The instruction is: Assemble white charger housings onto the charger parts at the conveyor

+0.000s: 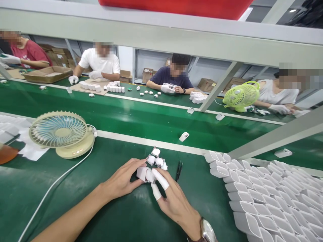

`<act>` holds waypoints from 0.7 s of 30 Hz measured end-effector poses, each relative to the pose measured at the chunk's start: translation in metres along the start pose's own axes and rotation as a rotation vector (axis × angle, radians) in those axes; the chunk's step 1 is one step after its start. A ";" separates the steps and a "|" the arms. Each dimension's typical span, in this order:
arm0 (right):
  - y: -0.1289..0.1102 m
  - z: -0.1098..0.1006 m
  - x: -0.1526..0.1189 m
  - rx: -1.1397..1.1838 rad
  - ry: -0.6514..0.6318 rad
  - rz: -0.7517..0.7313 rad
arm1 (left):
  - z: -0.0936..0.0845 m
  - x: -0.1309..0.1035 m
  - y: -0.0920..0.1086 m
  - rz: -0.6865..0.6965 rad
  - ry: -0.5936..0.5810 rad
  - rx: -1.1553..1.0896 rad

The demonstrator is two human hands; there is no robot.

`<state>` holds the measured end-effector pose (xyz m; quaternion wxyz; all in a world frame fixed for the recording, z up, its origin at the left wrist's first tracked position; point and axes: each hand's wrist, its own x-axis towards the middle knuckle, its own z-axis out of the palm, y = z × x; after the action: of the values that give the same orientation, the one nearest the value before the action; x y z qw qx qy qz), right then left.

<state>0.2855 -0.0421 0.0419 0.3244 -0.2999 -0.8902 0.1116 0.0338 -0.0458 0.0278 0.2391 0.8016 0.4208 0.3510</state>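
My left hand (126,176) is closed round a white plastic housing (142,173), thumb below and fingers above. At the housing's right-hand end, my right hand (171,193) pinches a small white part (150,175) between thumb and index finger, both in white finger cots. The part touches the housing's end; how far it sits inside is hidden by my fingers. Just beyond my hands lies a small cluster of white parts (155,152) with dark edges. Black tweezers (179,170) rest on the green table to the right of them.
Rows of hollow white housings (267,198) stand at the right. A cream fan (62,131) with a trailing white cable (54,186) stands left. Beyond the ledge, a green belt (141,121) carries loose housings (184,136). Several co-workers sit opposite; a slanting post (280,134) rises at right.
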 end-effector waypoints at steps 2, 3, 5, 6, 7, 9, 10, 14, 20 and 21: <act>-0.001 0.000 0.000 0.008 -0.007 0.009 | 0.001 0.000 0.001 -0.011 -0.005 -0.011; -0.001 0.001 0.000 0.013 -0.006 0.010 | 0.001 0.000 0.001 -0.015 -0.006 -0.018; -0.002 0.001 0.001 0.030 0.001 0.000 | 0.002 -0.001 0.003 -0.022 -0.005 -0.038; -0.001 0.000 0.002 0.043 0.002 -0.006 | 0.003 -0.001 0.004 -0.029 -0.005 -0.050; -0.001 0.000 0.003 0.058 -0.003 -0.006 | 0.003 -0.001 0.005 -0.042 -0.008 -0.063; 0.001 -0.001 0.005 0.093 -0.033 0.012 | 0.004 -0.002 0.007 -0.095 -0.040 -0.094; 0.003 -0.001 0.006 0.113 -0.050 0.027 | 0.004 -0.003 0.008 -0.131 -0.073 -0.112; 0.009 0.000 0.007 0.195 -0.050 0.065 | 0.003 -0.004 0.010 -0.257 -0.233 -0.147; 0.010 0.003 0.005 0.237 -0.035 0.123 | 0.001 -0.002 0.011 -0.166 -0.238 -0.094; 0.009 0.004 0.005 0.243 -0.045 0.124 | 0.001 -0.001 0.010 -0.121 -0.231 -0.085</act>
<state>0.2844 -0.0317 0.0381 0.3309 -0.3102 -0.8569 0.2449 0.0392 -0.0523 0.0340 0.3407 0.7988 0.4229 0.2588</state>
